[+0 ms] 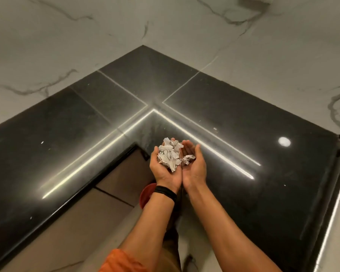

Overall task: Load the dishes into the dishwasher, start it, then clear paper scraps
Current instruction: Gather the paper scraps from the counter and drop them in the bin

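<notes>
Marble walls, two, meet in a corner; a fitting at the top edge is cut off and can't be identified. One black L-shaped counter is glossy, with strip-light reflections and one round light spot. Its left and right ends run out of frame.

Two bare forearms reach in from the bottom. The left hand and right hand are palm up, cupped, with their inner edges touching and fingers loosely curved, not clenched. They are raised at the counter's inner corner.

Paper scraps are heaped in the left palm, white and crumpled. The pieces overlap, so no count is possible. One separate small wad sits in the right palm.

One red round thing is below the left wrist, mostly hidden by the arm, so what it is is unclear. One orange sleeve is cut off at the bottom edge. One black wristband is on the left wrist.
</notes>
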